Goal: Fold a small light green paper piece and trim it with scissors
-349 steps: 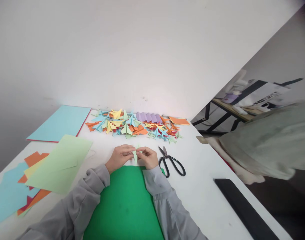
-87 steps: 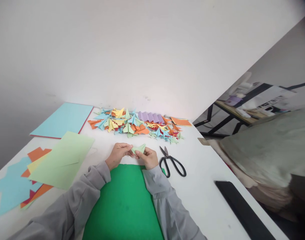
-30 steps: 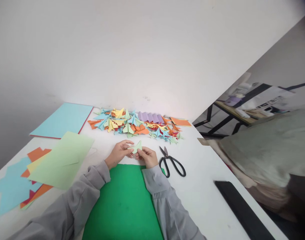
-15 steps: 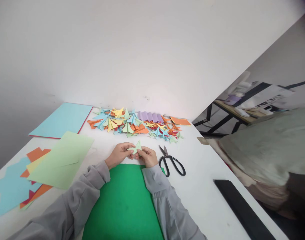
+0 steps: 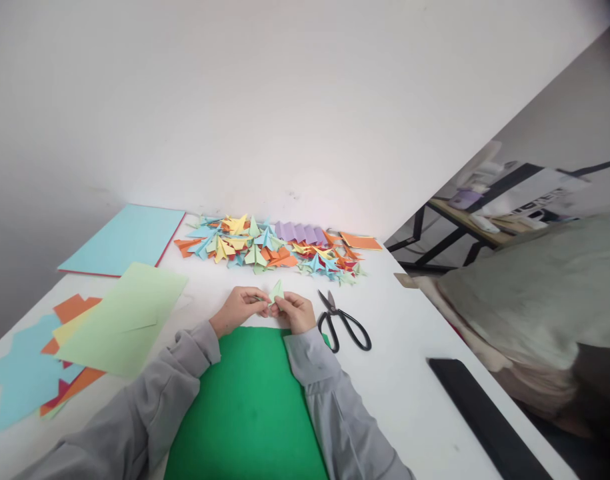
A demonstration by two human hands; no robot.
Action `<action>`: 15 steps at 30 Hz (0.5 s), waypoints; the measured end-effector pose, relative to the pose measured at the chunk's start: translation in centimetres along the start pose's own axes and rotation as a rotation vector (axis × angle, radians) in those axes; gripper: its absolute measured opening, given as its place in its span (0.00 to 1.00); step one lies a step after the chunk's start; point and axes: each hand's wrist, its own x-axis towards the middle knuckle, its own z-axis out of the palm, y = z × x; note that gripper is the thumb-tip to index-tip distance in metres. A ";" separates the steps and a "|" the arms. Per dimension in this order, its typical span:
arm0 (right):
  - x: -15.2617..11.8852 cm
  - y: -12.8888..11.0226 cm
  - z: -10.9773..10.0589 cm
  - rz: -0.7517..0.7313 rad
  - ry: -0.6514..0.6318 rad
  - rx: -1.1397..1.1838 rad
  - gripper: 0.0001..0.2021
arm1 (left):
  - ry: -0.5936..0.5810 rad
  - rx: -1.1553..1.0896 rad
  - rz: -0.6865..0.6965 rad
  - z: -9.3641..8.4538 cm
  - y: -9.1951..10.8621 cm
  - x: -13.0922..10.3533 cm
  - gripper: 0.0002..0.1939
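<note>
Currently, the white table (image 5: 395, 373) (green sheet (image 5: 249, 400) foremost) adjoins a pale wall (image 5: 285, 120); left hand (image 5: 239, 311) and right hand (image 5: 299, 314) pinch folded light-green paper (image 5: 277, 289).

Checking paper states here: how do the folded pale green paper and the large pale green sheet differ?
The folded pale green paper is small; the large pale green sheet is far bigger. The folded paper comes to a point, while the sheet lies broad and mostly flat. The folded paper is between the left hand and right hand; the sheet rests over coloured paper pieces. Both are pale green.
</note>
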 end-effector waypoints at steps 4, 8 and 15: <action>-0.2 -0.3 0.1 0.010 0.003 -0.067 0.12 | 0.051 0.007 0.039 0.0 0.1 0.0 0.07; -0.4 -0.5 0.2 0.021 -0.007 -0.091 0.13 | 0.044 -0.006 0.039 -0.1 -0.1 0.1 0.11; -0.4 -0.5 0.3 -0.010 0.017 -0.094 0.12 | 0.107 -0.039 0.008 -0.1 -0.2 0.2 0.25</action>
